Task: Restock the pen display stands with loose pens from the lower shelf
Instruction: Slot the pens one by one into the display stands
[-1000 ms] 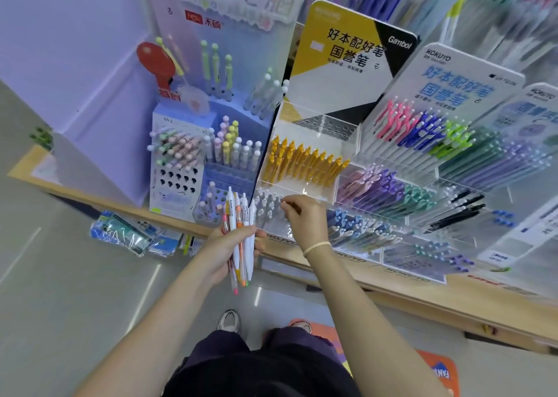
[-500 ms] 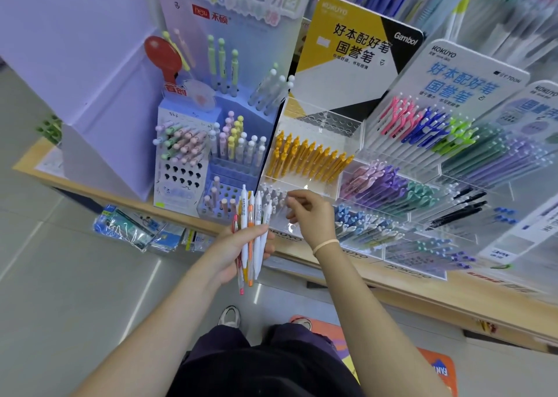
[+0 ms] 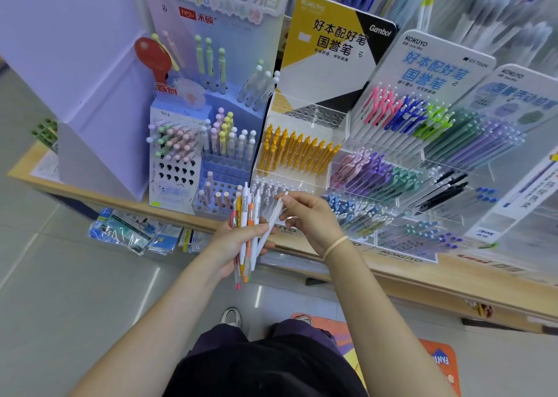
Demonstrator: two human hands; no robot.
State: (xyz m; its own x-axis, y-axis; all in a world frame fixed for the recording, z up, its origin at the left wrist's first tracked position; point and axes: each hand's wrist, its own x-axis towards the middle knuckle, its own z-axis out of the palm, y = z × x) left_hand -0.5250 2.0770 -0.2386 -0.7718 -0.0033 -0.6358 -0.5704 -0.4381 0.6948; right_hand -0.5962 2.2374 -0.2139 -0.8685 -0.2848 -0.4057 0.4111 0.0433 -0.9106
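Person: standing at 6 o'clock, looking down over dark clothing and shoes at the floor, both forearms reaching up toward the middle of the view.
Left hand: gripping a bundle of loose pens near the centre, fingers curling round the barrels; white, orange and yellow barrels are showing, tips pointing toward 6 o'clock.
Right hand: sitting just toward 3 o'clock of the bundle, a band on the wrist, pinching the top of a white pen between thumb and fingertips; that pen is leaning out of the bundle toward 1 o'clock while its lower end is resting against the left hand.
Step in hand: by my reading, one pen is being drawn out of the bundle for slotting.
Shelf edge: a wooden lip running behind the hands from 9 o'clock down toward 4 o'clock.
Lower shelf: packets are lying below the lip at 9 o'clock; whether loose pens are waiting there I cannot tell.
Clear stand: rising at 12 o'clock just beyond the hands; its front row is holding white pens with gaps, the yellow row above is looking full, the top tier is showing bare holes.
Blue stand: standing at 11 o'clock, many holes unfilled.
Far stands: at 2 o'clock, rows of coloured pens looking mostly stocked.
Progress: seemingly midway, with a handful still to place and open holes remaining.
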